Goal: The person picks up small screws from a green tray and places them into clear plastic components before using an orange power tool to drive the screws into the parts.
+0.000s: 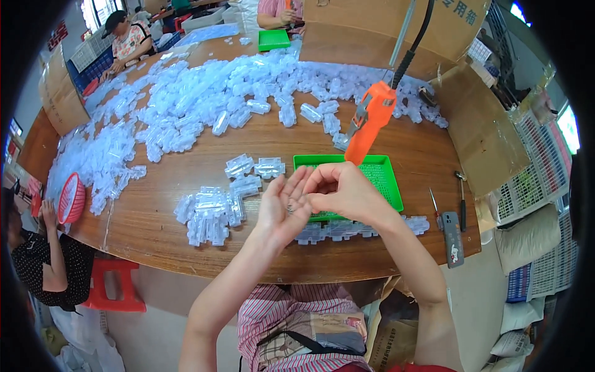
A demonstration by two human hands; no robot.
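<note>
My left hand (284,208) is cupped palm up over the left end of a green tray (396,197). A few tiny dark bits, apparently small screws (290,207), lie in its palm. Thumb and fingers of my right hand (341,191) are pinched together at the left fingers; whatever they hold is too small to tell. Below the tray, a row of clear plastic casings (338,230) runs partly behind my right wrist. An orange electric screwdriver (372,118) hangs on its cable just beyond my right hand.
A pile of clear plastic parts (211,87) spreads over the far table. Stacked casings (209,214) sit left of my hands. At right lie a phone (452,239), a hammer (462,198) and a thin screwdriver (435,204). Cardboard (480,130) walls the right side. Other people work at the left and far edges.
</note>
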